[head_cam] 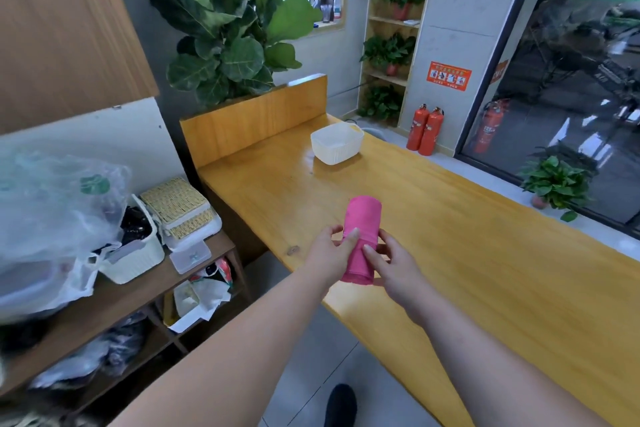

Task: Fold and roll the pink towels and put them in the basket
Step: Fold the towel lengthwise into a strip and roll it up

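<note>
Long yellow wooden table [450, 236] by window, big leafy plant [228, 28] behind far end, two red fire extinguishers [425, 130] on floor. We've got rolled pink towel [362, 225] held up over near table edge. Left hand [330, 255] grips its left side, thumb across front. Right hand [394, 270] grips right side, fingers curled. White basket [332, 153] sits on table, well apart, toward far end.

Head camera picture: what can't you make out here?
All in the head view:
- White basket: its near wall hides the bottom.
- Pink towel roll: left hand and right hand cover its middle.
- Red poster: lettering too small.
- Plastic bag: contents blurred, cut by the left edge.
</note>
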`<state>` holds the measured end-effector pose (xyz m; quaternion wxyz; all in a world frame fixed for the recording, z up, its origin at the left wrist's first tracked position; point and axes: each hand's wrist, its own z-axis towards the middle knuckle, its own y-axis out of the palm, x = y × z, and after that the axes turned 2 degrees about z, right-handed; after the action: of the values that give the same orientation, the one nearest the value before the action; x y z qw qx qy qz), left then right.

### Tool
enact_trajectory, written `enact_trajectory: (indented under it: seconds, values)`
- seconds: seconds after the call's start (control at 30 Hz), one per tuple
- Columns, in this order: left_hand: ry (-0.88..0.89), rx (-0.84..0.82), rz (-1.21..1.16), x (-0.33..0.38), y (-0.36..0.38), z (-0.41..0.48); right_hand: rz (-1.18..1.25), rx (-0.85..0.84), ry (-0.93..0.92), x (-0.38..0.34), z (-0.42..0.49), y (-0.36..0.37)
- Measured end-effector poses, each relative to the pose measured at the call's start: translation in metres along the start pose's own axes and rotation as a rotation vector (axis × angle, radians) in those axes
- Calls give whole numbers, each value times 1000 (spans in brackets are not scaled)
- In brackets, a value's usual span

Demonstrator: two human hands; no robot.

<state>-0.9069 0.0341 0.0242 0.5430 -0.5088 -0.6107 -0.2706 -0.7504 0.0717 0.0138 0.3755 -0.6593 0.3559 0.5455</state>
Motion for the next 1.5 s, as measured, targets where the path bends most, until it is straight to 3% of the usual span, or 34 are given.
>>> enact_trajectory:
  seconds: [0.17, 0.37, 0.83, 1.17, 1.5]
  values:
    - [-75, 86, 91, -1, -26, 53, 15, -22, -8, 4, 54, 28]
    - [-76, 62, 255, 20, -44, 138, 114, -44, 86, -7, 135, 38]
    - [167, -136, 439, 59, -75, 286, 300, 41, 216, -31, 300, 36]
    - [313, -173, 827, 61, -90, 405, 223, 171, 243, -45, 391, 40]
    - [381, -261, 937, 75, -118, 544, 141, 324, 290, -59, 519, 72]
